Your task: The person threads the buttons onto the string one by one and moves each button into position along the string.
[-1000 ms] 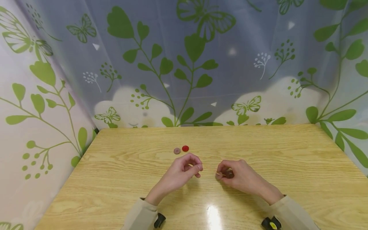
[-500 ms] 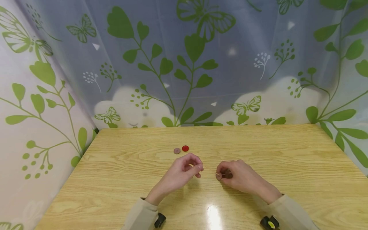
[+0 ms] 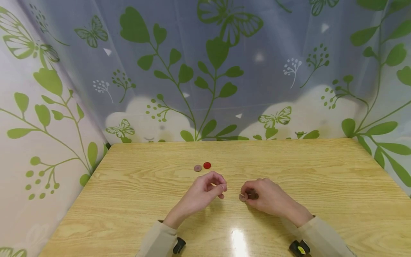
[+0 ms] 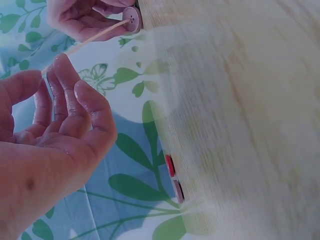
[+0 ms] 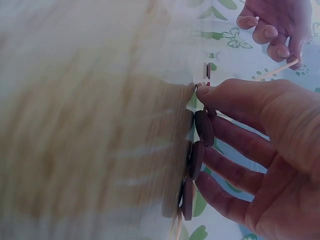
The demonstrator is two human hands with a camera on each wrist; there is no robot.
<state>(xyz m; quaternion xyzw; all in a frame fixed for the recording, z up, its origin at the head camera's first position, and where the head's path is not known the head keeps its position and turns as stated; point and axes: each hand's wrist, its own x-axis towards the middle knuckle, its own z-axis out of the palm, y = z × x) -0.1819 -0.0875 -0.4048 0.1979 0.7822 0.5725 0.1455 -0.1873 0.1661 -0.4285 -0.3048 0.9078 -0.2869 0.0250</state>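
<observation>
My left hand (image 3: 202, 192) pinches the end of a thin tan cord (image 4: 100, 34) between thumb and finger. From there the cord runs to a mauve button (image 4: 132, 20) and passes into one of its holes. My right hand (image 3: 269, 200) holds that button at its fingertips, low over the tabletop. Under its curled fingers the right wrist view shows several dark buttons (image 5: 204, 127) in a row at the table surface, partly covered by the fingers. More cord (image 5: 176, 227) trails below them. How these buttons are joined is hidden.
Beyond my left hand, a red button (image 3: 207, 165) and a mauve button (image 3: 197, 167) lie side by side on the wooden table (image 3: 144, 214). A leaf-and-butterfly patterned curtain (image 3: 179, 71) hangs behind the table's back edge and along the left side.
My right hand has shifted slightly left, and the mauve button at its fingertips has moved a little toward my left hand. The left hand and the two loose buttons stay in place.
</observation>
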